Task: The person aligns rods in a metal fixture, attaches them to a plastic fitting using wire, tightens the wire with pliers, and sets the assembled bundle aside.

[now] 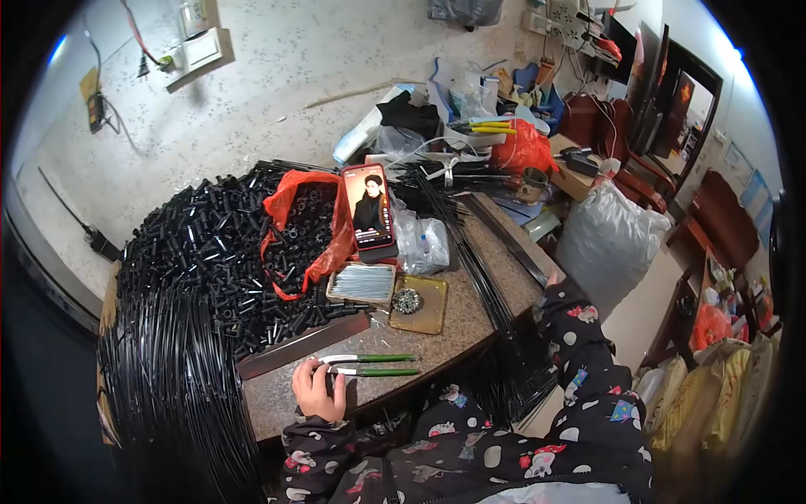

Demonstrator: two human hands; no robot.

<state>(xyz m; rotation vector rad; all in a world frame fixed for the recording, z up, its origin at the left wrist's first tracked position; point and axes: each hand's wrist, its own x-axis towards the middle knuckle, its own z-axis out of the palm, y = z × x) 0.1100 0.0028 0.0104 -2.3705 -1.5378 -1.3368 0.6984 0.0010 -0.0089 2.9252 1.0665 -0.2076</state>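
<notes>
My left hand (319, 395) rests at the table's front edge, fingers apart, touching the head end of the green-handled pliers (382, 371). The pliers lie on the table with their handles pointing right. Only a small part of my right hand (552, 279) shows beyond its patterned sleeve, beside the table's right edge; its fingers are mostly hidden. Behind the pliers are a dark red bar (304, 344), a tray of thin pins (362, 282) and a yellowish tray (431, 309) bearing a round cluster of small metal parts (408, 301).
Black tubular parts (210, 244) are heaped at left, above hanging black strands (168, 378). A red bag (337, 244) of black parts stands beside a lit phone (368, 206). Long black rods (478, 269) cross the table's right side. A large grey sack (609, 244) stands beyond.
</notes>
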